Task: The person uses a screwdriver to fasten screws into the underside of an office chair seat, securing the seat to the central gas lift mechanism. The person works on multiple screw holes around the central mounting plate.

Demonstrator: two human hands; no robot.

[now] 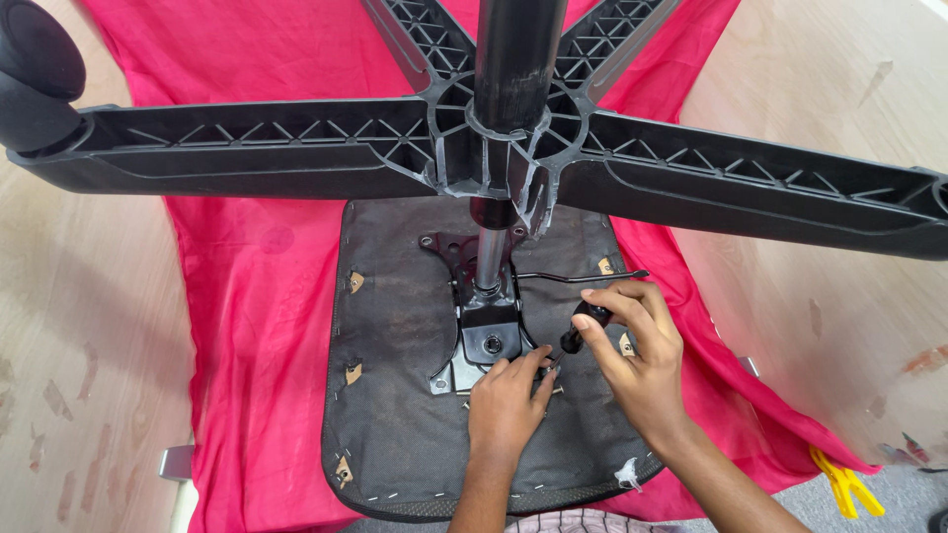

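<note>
An upturned office chair lies seat-down on a red cloth (267, 326) spread over a pale wooden floor (89, 326), its black five-armed base (296, 138) and central column (515, 59) rising toward the camera. The right hand (632, 350) is closed around the black handle of a screwdriver (583, 326), its tip angled down to the corner of the metal seat plate (489, 341). The left hand (509, 400) rests on the dark seat underside (395, 395), fingers curled and pinching something small at that same corner, just beside the screwdriver tip. A yellow clamp (844, 484) lies well apart at lower right.
</note>
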